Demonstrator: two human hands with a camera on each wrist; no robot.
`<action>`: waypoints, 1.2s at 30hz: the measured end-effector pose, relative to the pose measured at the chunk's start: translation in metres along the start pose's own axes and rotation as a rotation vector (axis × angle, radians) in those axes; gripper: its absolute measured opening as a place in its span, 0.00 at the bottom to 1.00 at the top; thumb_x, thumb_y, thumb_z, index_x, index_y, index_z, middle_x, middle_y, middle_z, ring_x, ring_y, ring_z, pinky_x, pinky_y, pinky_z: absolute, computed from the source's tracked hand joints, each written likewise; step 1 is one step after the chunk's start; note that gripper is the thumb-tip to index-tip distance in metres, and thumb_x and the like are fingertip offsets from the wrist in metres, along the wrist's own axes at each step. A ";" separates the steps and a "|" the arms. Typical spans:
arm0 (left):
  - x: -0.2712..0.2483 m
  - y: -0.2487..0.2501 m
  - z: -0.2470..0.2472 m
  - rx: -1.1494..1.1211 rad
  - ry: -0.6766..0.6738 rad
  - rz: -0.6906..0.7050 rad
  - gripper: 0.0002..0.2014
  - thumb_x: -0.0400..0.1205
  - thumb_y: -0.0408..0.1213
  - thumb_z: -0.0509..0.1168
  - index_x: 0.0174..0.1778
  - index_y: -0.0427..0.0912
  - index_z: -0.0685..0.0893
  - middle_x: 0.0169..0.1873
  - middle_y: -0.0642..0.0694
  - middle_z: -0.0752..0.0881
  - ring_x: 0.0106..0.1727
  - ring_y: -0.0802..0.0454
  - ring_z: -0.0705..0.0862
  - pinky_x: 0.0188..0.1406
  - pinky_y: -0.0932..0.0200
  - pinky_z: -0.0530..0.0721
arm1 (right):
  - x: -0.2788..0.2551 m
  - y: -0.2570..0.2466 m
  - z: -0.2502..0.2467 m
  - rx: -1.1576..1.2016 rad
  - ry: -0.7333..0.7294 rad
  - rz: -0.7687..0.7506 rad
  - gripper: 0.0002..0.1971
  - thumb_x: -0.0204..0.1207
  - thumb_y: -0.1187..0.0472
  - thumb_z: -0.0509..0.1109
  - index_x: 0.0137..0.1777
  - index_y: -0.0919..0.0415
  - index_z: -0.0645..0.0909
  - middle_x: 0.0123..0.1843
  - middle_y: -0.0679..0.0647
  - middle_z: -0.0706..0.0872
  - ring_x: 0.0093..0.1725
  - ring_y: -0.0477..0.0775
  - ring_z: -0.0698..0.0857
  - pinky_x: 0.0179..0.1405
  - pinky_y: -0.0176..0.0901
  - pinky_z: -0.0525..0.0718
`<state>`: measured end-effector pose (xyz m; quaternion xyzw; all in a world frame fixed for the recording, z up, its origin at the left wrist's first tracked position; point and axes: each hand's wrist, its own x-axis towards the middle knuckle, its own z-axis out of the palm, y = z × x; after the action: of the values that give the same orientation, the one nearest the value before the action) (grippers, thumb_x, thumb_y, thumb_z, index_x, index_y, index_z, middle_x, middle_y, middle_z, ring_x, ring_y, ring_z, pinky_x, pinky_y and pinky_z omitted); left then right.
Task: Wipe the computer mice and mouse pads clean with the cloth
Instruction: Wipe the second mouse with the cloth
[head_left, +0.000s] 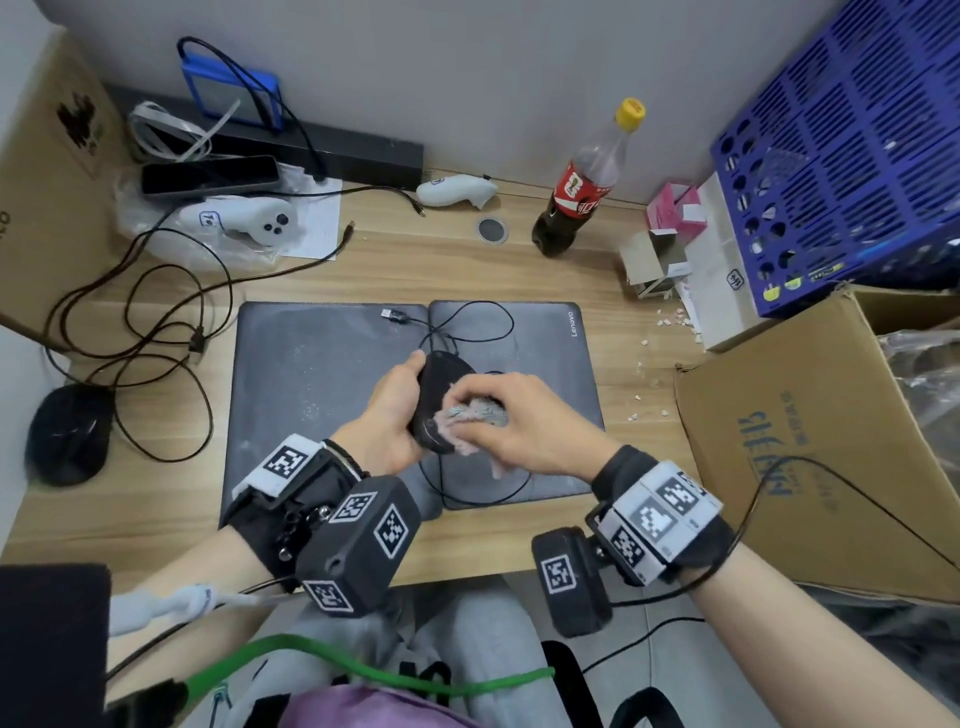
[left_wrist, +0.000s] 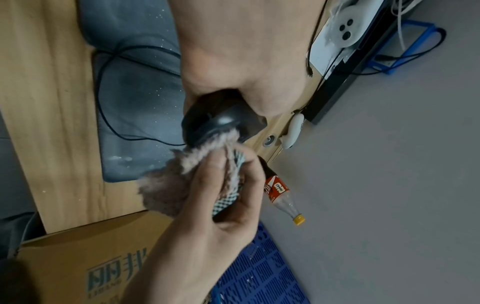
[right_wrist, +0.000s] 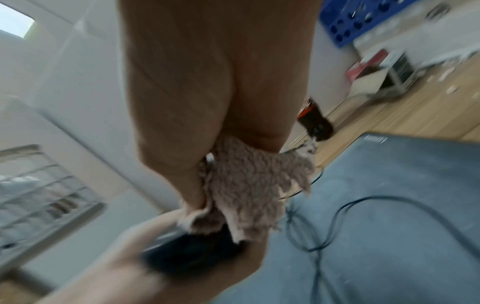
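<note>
Gripping a wired black mouse (head_left: 439, 400), the left hand (head_left: 387, 415) steadies it while the right hand (head_left: 524, 421) pinches the cloth (head_left: 475, 415). Hard rubbing could snag its cable (head_left: 467, 322).

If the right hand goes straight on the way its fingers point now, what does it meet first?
The right hand points left toward the mouse held by the left hand. Its cloth already presses on the mouse, so the mouse comes first, then probably the left palm.
</note>
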<state>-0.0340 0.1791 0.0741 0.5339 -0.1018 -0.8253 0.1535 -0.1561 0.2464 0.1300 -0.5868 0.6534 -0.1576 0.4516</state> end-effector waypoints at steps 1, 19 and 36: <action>-0.003 -0.003 0.002 0.017 -0.038 -0.006 0.22 0.89 0.53 0.54 0.54 0.37 0.83 0.36 0.37 0.88 0.33 0.44 0.87 0.30 0.55 0.87 | 0.002 0.006 -0.005 -0.029 0.065 0.038 0.02 0.77 0.60 0.71 0.47 0.53 0.81 0.39 0.46 0.88 0.25 0.53 0.88 0.23 0.39 0.83; -0.002 -0.003 0.001 0.014 -0.175 -0.109 0.22 0.90 0.49 0.51 0.52 0.35 0.82 0.36 0.35 0.87 0.30 0.42 0.86 0.30 0.53 0.87 | 0.013 0.008 -0.011 -0.009 0.185 0.056 0.04 0.76 0.61 0.72 0.44 0.49 0.83 0.38 0.50 0.87 0.24 0.57 0.85 0.25 0.49 0.86; -0.016 0.005 0.004 0.154 -0.326 -0.023 0.17 0.87 0.45 0.56 0.52 0.36 0.83 0.39 0.35 0.87 0.36 0.39 0.84 0.32 0.54 0.83 | 0.041 0.005 -0.021 -0.006 0.317 0.146 0.04 0.77 0.58 0.70 0.41 0.51 0.82 0.32 0.52 0.83 0.14 0.43 0.77 0.15 0.38 0.77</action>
<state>-0.0312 0.1799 0.0913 0.4043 -0.1820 -0.8924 0.0840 -0.1718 0.2036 0.1214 -0.5069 0.7577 -0.2130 0.3515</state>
